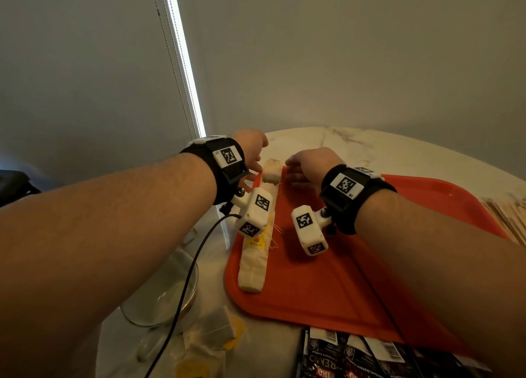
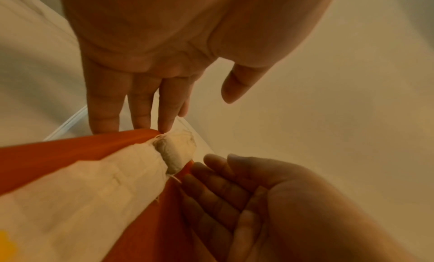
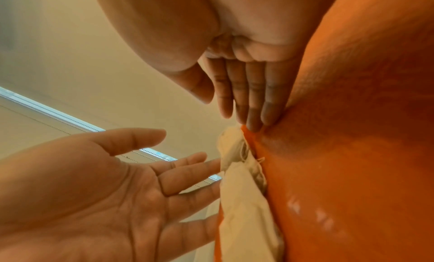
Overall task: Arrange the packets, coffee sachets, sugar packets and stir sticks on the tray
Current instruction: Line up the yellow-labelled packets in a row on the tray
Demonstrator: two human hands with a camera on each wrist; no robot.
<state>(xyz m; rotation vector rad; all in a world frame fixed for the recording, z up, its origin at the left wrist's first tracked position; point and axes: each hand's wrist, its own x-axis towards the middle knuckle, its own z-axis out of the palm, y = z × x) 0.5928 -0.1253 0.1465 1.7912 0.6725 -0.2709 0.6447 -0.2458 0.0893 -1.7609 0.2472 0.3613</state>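
The row of tea bags [image 1: 254, 259] lies along the left edge of the red tray [image 1: 327, 278]. The last bag at the far end [image 1: 271, 170] sticks out past the corner. I want it in line with the rest. My left hand [image 1: 252, 150] is flat and open, holding nothing, fingertips [image 2: 164, 124] at the tray rim by that bag. My right hand [image 1: 308, 164] is open too, just beside it. I should nudge it gently from both sides, because these bags look soft. The black coffee sachets [image 1: 355, 355] wait near me on the table [image 1: 370, 147].
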